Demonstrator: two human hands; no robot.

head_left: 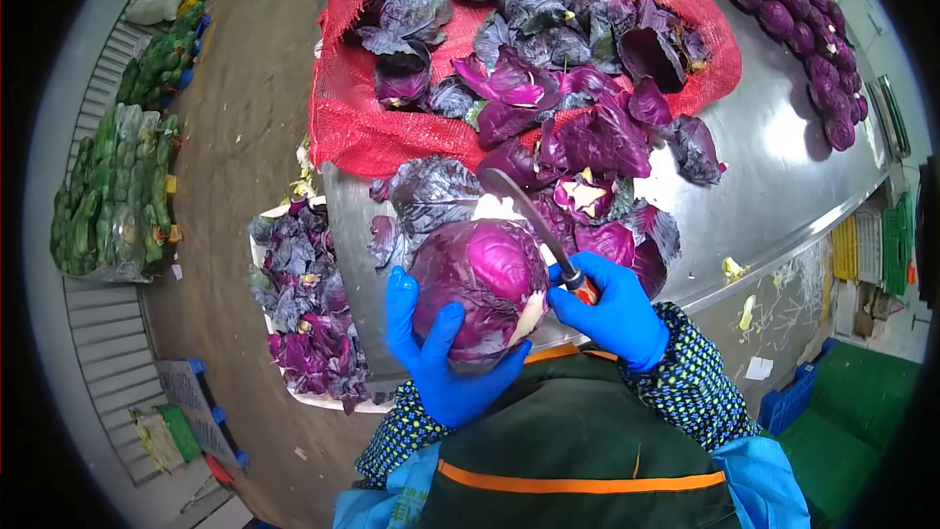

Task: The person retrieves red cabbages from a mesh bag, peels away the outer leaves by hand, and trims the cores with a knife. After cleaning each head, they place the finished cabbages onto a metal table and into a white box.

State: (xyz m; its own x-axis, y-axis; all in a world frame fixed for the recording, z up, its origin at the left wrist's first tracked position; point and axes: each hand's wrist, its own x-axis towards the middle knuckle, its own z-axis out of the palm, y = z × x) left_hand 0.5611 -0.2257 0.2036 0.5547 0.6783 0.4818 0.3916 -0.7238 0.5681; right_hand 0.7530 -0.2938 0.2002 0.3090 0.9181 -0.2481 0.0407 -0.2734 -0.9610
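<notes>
My left hand (441,358), in a blue glove, cups a red cabbage (455,274) from below, fingers spread round its side. A pale cut stem shows at the top of the head, and a whitish leaf rib at its right side. My right hand (612,309), also gloved in blue, grips the handle of a curved knife (534,216) close against the cabbage's right side. The blade points up and left, past the stem. Loose purple leaves (597,137) and outer leaf pieces lie on the metal table (774,191) just beyond the cabbage.
An open red mesh bag (352,122) holding several dark cabbages spreads across the table's far side. Trimmed purple heads (822,59) line the right edge. Below the table's left edge stands a white bin (357,404) full of leaves. Bagged green vegetables (117,191) stand at far left.
</notes>
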